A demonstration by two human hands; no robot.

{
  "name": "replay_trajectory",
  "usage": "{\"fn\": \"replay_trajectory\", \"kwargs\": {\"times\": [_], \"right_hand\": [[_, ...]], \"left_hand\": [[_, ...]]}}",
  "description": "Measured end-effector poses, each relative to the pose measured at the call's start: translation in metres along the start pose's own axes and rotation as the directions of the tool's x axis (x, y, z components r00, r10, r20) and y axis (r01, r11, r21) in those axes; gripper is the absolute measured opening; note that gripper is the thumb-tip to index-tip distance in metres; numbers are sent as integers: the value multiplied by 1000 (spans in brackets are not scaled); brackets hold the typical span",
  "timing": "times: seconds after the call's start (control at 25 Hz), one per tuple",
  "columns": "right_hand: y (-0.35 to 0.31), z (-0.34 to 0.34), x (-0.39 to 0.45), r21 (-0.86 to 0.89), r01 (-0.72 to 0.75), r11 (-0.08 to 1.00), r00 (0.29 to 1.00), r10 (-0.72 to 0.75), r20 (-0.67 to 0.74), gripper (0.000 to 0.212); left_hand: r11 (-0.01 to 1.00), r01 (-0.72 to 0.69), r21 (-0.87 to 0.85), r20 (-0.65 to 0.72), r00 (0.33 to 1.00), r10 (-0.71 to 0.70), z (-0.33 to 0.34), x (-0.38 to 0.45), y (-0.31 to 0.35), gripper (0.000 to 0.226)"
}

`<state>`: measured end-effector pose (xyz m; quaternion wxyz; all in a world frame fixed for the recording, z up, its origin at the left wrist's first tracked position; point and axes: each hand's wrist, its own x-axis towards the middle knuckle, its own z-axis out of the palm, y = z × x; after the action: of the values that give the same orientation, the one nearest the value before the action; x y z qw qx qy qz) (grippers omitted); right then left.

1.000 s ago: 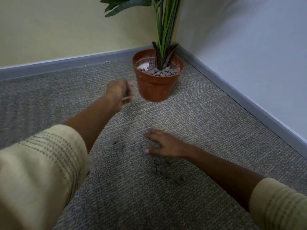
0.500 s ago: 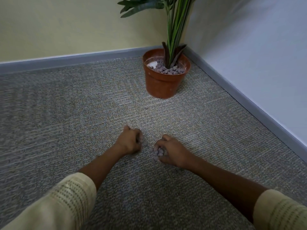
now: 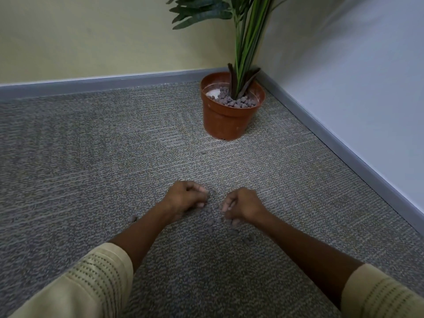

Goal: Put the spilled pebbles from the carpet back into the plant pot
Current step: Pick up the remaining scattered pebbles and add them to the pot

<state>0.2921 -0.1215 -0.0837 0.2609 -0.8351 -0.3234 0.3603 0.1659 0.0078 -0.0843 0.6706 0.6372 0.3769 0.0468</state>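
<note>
Pebbles (image 3: 210, 222) lay scattered between both fists; left hand (image 3: 187, 198) had returned from pot (image 3: 229, 120), right hand (image 3: 243, 206) curled, contents of either indeterminate.

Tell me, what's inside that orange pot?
The plant pot holds grey-brown pebbles round the plant stems, with a bare white patch at the left. Anything beneath the pebbles is hidden.
</note>
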Motion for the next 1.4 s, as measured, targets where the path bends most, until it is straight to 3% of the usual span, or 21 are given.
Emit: {"fn": "replay_trajectory", "kwargs": {"times": [0.04, 0.12, 0.24, 0.32, 0.48, 0.6, 0.76, 0.92, 1.04, 1.16, 1.28, 1.4], "right_hand": [[3, -6, 0, 81, -10, 997, 1000, 10, -3, 13], [12, -17, -2, 281, -36, 959, 999, 31, 22, 9], [23, -27, 0, 632, -199, 749, 979, 128, 157, 18], [26, -30, 3, 741, -288, 607, 957, 178, 227, 17], [16, -40, 11, 794, -320, 516, 946, 131, 296, 15], [1, -55, 24, 862, -273, 427, 962, 137, 237, 13], [-13, -71, 36, 891, -206, 404, 978, 117, 173, 13], [-28, -89, 41, 944, -140, 298, 988, 105, 113, 22], [-55, -118, 49, 962, 70, 265, 988, 114, -104, 19], [-90, -137, 69, 952, 226, 209, 954, 151, -259, 14], [-121, -145, 90, 963, 236, 130, 959, 131, -252, 17], [-131, -151, 99, 970, 174, 170, 983, 26, -181, 19]], "left_hand": [[973, 59, -221, 38, 998, -52, 1, 1, 3, 11], [861, 137, -490, 87, 990, -108, 0, 5, 8, 12], [674, 179, -717, 128, 984, -125, -1, 14, 25, 11], [596, 177, -783, 129, 984, -123, 0, 24, 47, 15], [614, 85, -785, 47, 996, -78, 2, 49, 118, 21], [657, -2, -753, -22, 1000, -22, 6, 69, 174, 20], [655, -58, -753, -80, 997, -4, 13, 89, 217, 15], [646, -81, -759, -110, 994, -5, 16, 97, 214, 24], [620, -137, -773, -184, 983, -12, 10, 97, 195, 35], [677, -161, -718, -261, 964, -47, 4, 88, 171, 36], [720, -129, -682, -257, 964, -70, -2, 80, 153, 32], [783, -100, -614, -242, 968, -67, -10, 72, 139, 30]]}}
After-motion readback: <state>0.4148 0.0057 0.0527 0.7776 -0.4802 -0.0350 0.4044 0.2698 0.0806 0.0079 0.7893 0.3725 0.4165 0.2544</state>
